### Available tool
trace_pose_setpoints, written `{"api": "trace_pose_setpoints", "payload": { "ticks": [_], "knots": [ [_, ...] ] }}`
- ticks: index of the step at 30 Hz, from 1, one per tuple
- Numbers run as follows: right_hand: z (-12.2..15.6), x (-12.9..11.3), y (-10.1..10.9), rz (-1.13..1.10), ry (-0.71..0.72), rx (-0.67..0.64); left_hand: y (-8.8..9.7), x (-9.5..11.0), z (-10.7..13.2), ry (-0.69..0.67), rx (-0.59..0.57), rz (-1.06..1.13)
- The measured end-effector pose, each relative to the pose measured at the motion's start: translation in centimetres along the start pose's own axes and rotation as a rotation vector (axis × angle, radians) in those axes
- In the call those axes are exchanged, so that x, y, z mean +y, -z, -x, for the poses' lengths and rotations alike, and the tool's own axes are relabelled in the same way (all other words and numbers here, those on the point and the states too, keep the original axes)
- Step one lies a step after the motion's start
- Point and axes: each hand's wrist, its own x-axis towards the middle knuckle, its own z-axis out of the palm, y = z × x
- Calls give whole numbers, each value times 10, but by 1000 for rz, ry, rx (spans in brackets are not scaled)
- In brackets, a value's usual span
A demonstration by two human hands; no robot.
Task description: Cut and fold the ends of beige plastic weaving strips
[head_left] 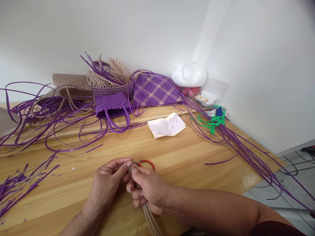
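My right hand [147,190] is closed round a bundle of thin beige weaving strips [150,218] that trail down toward me off the table's near edge. My left hand [110,178] pinches the top ends of the same strips with thumb and forefinger, right beside my right thumb. Just behind my fingers lie red-handled scissors [147,162] on the wooden table [187,157], partly hidden by my hands.
Purple and beige woven bags [113,105] and a plaid purple panel [157,90] stand at the back wall. Long purple strips [246,150] trail off the right edge; more loop at the left. A folded paper [166,125], green strips [213,122] and a white bag [189,75] lie nearby.
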Motion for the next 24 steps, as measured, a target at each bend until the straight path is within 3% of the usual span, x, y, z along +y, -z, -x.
{"api": "trace_pose_setpoints", "payload": {
  "ticks": [5,14,19,24],
  "knots": [
    [-1,-1,0,31,-3,-7,-5,2,4,-18,5,12],
    [-10,-7,18,88,-114,-188,-4,0,4,-161,89,-142],
    [-5,-10,14,78,-122,-179,-4,-1,5,-198,88,-145],
    [1,-13,9,77,-76,-132,-7,0,7,-184,7,-62]
  ]
}}
